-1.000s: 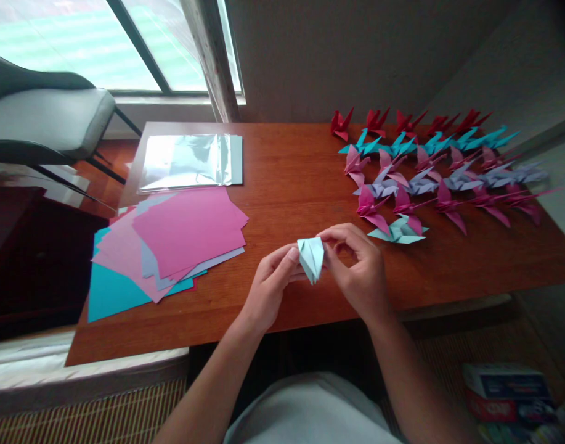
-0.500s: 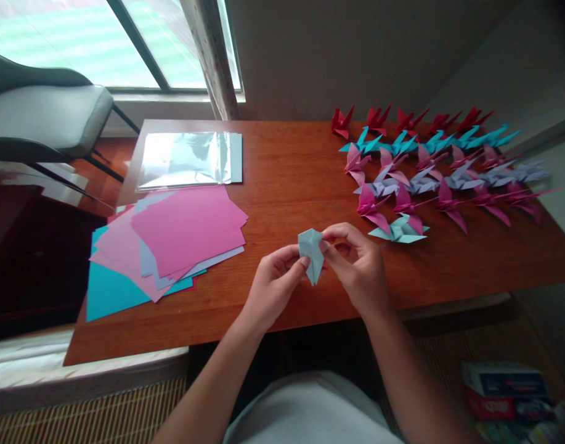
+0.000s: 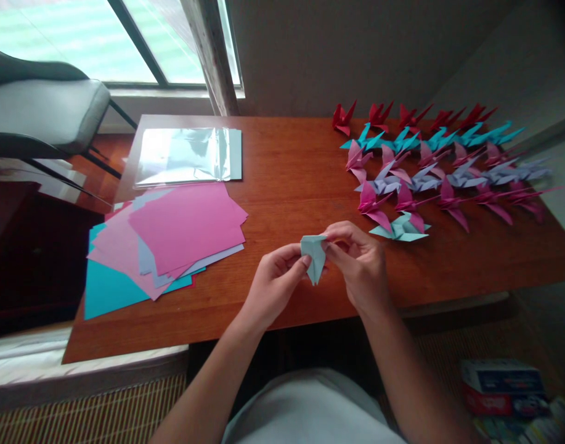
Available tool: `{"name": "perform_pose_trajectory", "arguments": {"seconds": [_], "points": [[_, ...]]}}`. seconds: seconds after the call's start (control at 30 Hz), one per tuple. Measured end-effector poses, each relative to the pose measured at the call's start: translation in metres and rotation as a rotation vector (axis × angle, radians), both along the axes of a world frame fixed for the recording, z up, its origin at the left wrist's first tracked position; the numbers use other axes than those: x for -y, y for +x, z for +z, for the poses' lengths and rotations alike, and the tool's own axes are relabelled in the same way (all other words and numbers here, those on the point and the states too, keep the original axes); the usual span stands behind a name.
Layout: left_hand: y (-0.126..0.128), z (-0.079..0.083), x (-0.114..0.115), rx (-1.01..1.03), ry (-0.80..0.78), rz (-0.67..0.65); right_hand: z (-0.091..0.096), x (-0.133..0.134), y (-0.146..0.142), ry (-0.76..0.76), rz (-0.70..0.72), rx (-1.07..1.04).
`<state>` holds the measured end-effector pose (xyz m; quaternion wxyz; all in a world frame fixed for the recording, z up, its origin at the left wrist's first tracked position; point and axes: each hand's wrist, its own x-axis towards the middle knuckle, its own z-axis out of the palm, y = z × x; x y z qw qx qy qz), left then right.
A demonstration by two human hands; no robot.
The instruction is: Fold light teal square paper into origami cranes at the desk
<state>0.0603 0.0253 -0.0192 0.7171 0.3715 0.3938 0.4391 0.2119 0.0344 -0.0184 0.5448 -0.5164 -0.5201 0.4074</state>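
Observation:
A small, partly folded pale blue paper piece [image 3: 313, 254] is pinched between both my hands just above the wooden table [image 3: 291, 172]. My left hand [image 3: 273, 282] grips its left side with thumb and fingers closed. My right hand [image 3: 358, 262] pinches its upper right edge. A finished pale blue paper crane [image 3: 401, 227] lies just right of my right hand. Behind it stand rows of several folded paper cranes [image 3: 442, 157] in red, teal, pink and lilac.
A loose stack of pink, lilac and teal paper sheets [image 3: 164, 237] lies at the table's left. A clear plastic sleeve [image 3: 186, 157] lies behind it. A grey chair [image 3: 42, 105] stands by the window at far left. A box [image 3: 506, 385] sits on the floor at lower right.
My hands have turned and worked the pale blue piece slightly; its top now looks folded down and flatter. The view has shifted a little.

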Motion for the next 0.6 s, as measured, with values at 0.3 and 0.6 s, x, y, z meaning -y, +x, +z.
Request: {"name": "perform_pose_trajectory", "arguments": {"seconds": [0.3,0.6], "points": [[0.000,0.000,0.001,0.018,-0.026,-0.002,0.000,-0.001,-0.001,0.040,0.028,-0.030],[-0.004,-0.005,0.001,0.122,-0.069,-0.010,0.006,0.002,0.011,0.153,0.127,0.124]]}}
